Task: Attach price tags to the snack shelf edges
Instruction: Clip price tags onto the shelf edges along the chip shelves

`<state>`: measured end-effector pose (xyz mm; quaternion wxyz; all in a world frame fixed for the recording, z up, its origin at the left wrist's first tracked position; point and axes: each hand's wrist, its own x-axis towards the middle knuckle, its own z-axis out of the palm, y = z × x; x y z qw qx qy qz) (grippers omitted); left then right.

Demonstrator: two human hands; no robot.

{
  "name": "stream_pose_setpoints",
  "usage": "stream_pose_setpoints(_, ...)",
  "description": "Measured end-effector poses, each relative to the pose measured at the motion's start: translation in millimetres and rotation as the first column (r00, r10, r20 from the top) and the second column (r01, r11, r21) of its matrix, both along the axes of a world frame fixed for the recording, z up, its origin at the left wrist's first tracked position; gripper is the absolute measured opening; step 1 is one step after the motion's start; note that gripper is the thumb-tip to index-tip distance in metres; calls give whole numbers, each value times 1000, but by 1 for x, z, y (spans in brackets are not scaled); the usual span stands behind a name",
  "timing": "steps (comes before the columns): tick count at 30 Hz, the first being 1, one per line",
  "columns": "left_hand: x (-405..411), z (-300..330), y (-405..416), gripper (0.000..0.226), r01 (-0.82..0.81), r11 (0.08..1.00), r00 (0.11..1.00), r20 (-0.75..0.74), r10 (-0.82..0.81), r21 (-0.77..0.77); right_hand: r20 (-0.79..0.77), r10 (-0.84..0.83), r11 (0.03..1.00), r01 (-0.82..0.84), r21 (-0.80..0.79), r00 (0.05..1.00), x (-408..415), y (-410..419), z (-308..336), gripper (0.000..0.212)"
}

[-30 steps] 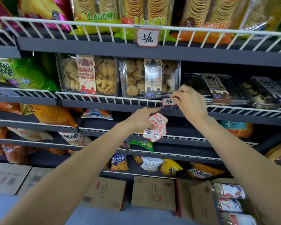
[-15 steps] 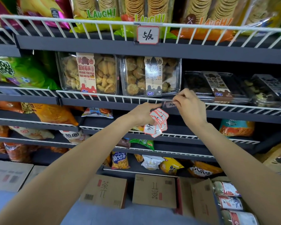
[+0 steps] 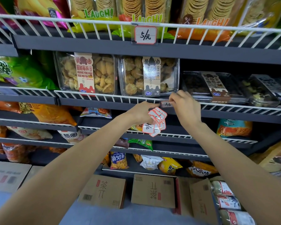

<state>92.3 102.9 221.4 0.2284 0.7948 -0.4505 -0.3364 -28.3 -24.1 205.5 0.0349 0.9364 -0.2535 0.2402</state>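
Observation:
My right hand [image 3: 186, 108] pinches a small white price tag [image 3: 165, 104] against the white wire rail [image 3: 104, 96] of the second shelf, just below a clear box of cookies [image 3: 148, 77]. My left hand [image 3: 140, 113] sits right beside it, holding a fanned bunch of red-edged price tags [image 3: 156, 122] that hangs below the rail. A hung tag reading 5 [image 3: 145, 35] is clipped to the top shelf's rail above.
Clear cookie boxes [image 3: 86, 73] and dark snack trays [image 3: 214, 86] fill the second shelf. Chip bags [image 3: 53, 116] lie on the lower shelves. Cardboard boxes [image 3: 152, 190] and cans [image 3: 225, 200] stand on the floor below.
The single tag has tilted from facing me to lying flat against the rail under my right fingers. My left hand with the bunch stays just left of it.

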Motion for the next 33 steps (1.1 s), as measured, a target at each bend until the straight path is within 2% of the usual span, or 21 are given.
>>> stream_pose_setpoints(4, -2, 2, 1, 79, 7, 1000, 1000, 4, -7, 4, 7, -11, 1000, 12, -24, 1000, -3, 1, -1, 12)
stream_pose_setpoints(9, -3, 1, 1, 81, -1, 1000, 1000, 3, 1, 5, -87, -69, 994, 62, -92, 994, -3, 7, -1, 37)
stream_pose_setpoints(12, -2, 2, 1, 80, -1, 1000, 1000, 8, 1, 7, -95, -85, 992, 76, -97, 992, -3, 9, -1, 42)
stream_pose_setpoints(17, -3, 5, 2, 79, 4, 1000, 1000, 4, -4, 9, -57, -57, 994, 52, -94, 997, 3, 12, -2, 38)
stream_pose_setpoints(23, -2, 6, 2, 78, 4, 1000, 1000, 11, -4, 12, -65, -59, 988, 49, -147, 996, -3, 17, 0, 45)
stream_pose_setpoints(30, -2, 7, 2, 78, 7, 1000, 999, 38, -8, 17, -97, -86, 977, 65, -203, 992, -3, 15, -3, 29)
stream_pose_setpoints(33, -1, 8, 1, 79, 6, 1000, 999, 32, -7, 22, -130, -98, 973, 68, -223, 987, -3, 14, 0, 37)
